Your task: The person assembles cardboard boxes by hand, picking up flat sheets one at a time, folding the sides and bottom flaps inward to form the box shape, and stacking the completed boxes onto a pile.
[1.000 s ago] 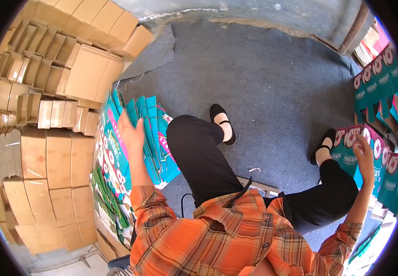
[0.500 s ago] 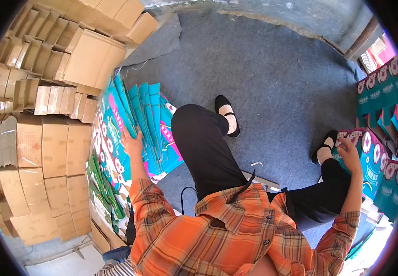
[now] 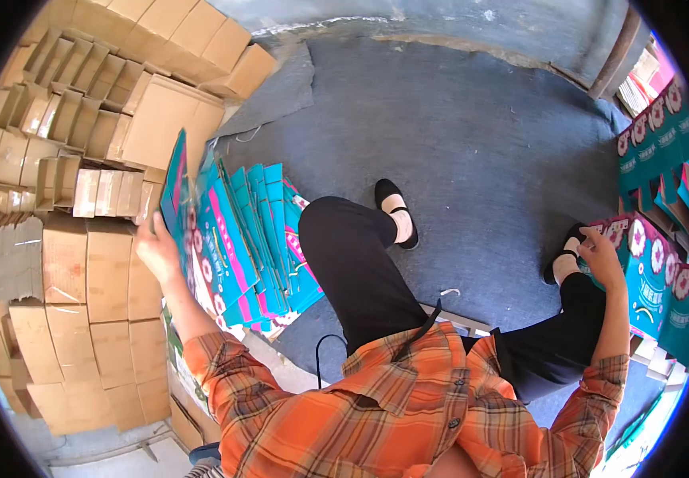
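Note:
My left hand (image 3: 158, 243) grips the edge of a flat teal printed carton (image 3: 175, 187), which stands raised on its side and is partly blurred. Just right of it lies a fanned pile of teal and pink flat cartons (image 3: 269, 231), beside my knee. My right hand (image 3: 599, 253) is over my other leg, near a teal and maroon printed box (image 3: 645, 275). Its fingers are bent and apart, with nothing visible in them.
Brown cardboard boxes (image 3: 109, 350) are stacked along the left side. More teal printed boxes (image 3: 659, 131) stand at the right edge. A blue-grey mat (image 3: 480, 151) covers the floor. A white scrap (image 3: 450, 291) lies near my legs.
My left hand has moved left and lifted a teal carton off the pile, turning it up on edge. My right hand stays near the printed box. The view has shifted slightly.

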{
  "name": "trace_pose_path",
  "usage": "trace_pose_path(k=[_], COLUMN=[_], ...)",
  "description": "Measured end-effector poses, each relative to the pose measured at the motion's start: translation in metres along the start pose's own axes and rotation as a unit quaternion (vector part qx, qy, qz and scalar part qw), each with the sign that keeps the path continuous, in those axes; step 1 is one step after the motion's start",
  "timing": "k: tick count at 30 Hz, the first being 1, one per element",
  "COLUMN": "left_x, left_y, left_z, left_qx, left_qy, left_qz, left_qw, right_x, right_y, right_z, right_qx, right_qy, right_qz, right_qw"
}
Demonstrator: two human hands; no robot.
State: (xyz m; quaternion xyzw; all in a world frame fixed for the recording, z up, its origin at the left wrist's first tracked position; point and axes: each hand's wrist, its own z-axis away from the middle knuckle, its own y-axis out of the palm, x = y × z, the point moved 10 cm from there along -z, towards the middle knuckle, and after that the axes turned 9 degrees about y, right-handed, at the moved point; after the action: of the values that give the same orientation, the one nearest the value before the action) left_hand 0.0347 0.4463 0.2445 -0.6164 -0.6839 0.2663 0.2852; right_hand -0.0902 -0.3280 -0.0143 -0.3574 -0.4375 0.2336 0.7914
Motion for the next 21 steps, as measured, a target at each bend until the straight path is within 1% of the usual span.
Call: trace_pose_path(k=[2,3,5,6,8,9,10,11,12,13,14,16,17,18,20,21], left_x=[-0.034,-0.050,-0.075,-0.090,-0.125,-0.145,-0.152,-0.147,-0.147,-0.155,-0.170,-0.199,-0.203,-0.214,-0.238,-0.245], left_y=[-0.033,-0.047,-0.066,-0.071,-0.096,-0.105,-0.101,-0.083,-0.061,-0.050,-0.041,-0.018,0.006,0.020,0.068,0.099], left_z=[-0.029,-0.038,-0.052,-0.057,-0.063,-0.067,-0.070,-0.074,-0.077,-0.078,-0.080,-0.083,-0.079,-0.077,-0.064,-0.051], left_qx=[-0.038,-0.042,-0.044,-0.046,-0.152,-0.151,-0.152,-0.137,-0.116,-0.124,-0.118,-0.134,-0.125,-0.117,-0.046,-0.014], left_qy=[0.049,0.050,0.020,0.024,0.082,0.106,0.110,0.042,-0.026,-0.058,-0.053,-0.059,-0.120,-0.118,-0.187,-0.244], left_qz=[0.051,0.052,0.171,0.176,0.320,0.345,0.354,0.484,0.603,0.613,0.623,0.708,0.728,0.738,0.808,0.818], left_qw=[0.997,0.996,0.984,0.983,0.931,0.920,0.916,0.863,0.789,0.778,0.771,0.691,0.664,0.654,0.557,0.522], right_x=[0.008,0.005,0.003,0.003,0.010,0.013,0.013,0.013,0.014,0.014,0.009,0.003,0.002,0.004,-0.001,-0.008], right_y=[0.000,-0.001,-0.002,-0.006,-0.011,-0.016,-0.019,-0.021,-0.024,-0.025,-0.027,-0.027,-0.030,-0.032,-0.037,-0.033], right_z=[0.003,0.001,0.000,0.001,0.004,0.007,0.008,0.009,0.010,0.012,0.011,0.008,0.008,0.007,0.003,0.003], right_qx=[0.013,0.010,-0.008,-0.014,-0.019,-0.034,-0.041,-0.046,-0.052,-0.048,-0.057,-0.063,-0.073,-0.083,-0.095,-0.029], right_qy=[0.027,0.026,-0.012,-0.009,-0.017,-0.028,-0.021,-0.019,-0.016,-0.013,-0.002,-0.019,-0.023,-0.029,-0.022,0.059], right_qz=[-0.012,-0.014,-0.021,-0.023,-0.013,-0.013,-0.015,-0.019,-0.023,-0.033,-0.035,-0.062,-0.061,-0.060,-0.110,-0.169], right_qw=[0.999,1.000,1.000,1.000,1.000,0.999,0.999,0.999,0.998,0.998,0.998,0.996,0.995,0.994,0.989,0.983])
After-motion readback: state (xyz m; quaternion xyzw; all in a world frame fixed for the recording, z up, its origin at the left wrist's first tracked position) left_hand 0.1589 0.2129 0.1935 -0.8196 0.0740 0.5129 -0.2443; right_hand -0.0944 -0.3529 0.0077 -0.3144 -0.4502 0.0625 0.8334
